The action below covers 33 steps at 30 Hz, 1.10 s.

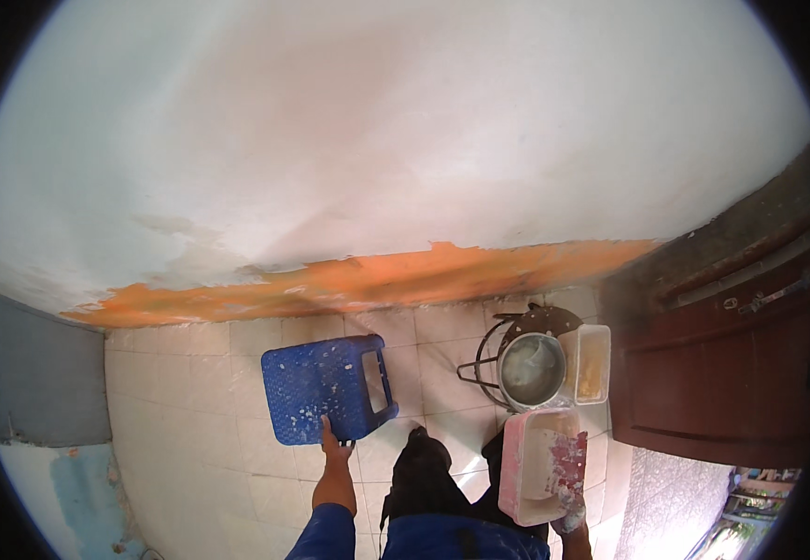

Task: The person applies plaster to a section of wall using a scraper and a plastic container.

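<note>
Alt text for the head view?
A person's left hand holds a blue stool by its near edge; the right hand holds a pink tub. Beyond the tub, a pot and pale tray sit near a patchy white-and-orange wall.

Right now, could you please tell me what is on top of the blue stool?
White splotches dot the blue stool, and part of the left hand lies over its near edge; the patch beneath it cannot be seen.
</note>
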{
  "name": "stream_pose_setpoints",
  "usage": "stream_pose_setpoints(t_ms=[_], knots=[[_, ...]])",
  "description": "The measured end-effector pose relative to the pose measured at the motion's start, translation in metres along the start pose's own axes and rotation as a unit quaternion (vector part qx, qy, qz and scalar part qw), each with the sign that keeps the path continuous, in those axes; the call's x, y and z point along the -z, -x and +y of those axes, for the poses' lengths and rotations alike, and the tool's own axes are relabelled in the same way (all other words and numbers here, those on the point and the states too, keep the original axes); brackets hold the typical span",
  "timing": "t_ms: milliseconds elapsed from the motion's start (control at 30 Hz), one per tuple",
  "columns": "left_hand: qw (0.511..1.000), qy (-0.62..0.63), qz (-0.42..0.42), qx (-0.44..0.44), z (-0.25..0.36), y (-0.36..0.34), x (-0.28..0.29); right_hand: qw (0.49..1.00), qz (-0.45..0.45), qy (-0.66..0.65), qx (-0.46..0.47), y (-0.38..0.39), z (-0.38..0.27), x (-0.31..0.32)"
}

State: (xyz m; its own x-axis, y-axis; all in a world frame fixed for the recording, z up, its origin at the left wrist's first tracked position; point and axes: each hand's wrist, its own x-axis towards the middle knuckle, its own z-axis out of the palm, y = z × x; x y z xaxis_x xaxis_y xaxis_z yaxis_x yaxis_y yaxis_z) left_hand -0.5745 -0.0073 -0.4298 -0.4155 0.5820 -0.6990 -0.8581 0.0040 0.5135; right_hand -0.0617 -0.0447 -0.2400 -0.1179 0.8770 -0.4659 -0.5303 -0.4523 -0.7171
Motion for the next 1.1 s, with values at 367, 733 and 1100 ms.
stream_pose_setpoints(t_ms=[367, 733, 1100], knots=[[0.998, 0.031, 0.037, 0.032, -0.065, 0.001, -0.071, 0.999, 0.006, 0.044, -0.027, -0.005, 0.013, 0.018], [0.987, -0.104, -0.063, 0.103, -0.155, -0.045, -0.077, 0.999, 0.048, -0.001, 0.022, 0.005, 0.024, 0.041], [0.933, -0.283, 0.160, 0.153, -0.249, -0.056, -0.085, 0.996, 0.053, 0.044, 0.049, 0.000, 0.027, 0.068]])
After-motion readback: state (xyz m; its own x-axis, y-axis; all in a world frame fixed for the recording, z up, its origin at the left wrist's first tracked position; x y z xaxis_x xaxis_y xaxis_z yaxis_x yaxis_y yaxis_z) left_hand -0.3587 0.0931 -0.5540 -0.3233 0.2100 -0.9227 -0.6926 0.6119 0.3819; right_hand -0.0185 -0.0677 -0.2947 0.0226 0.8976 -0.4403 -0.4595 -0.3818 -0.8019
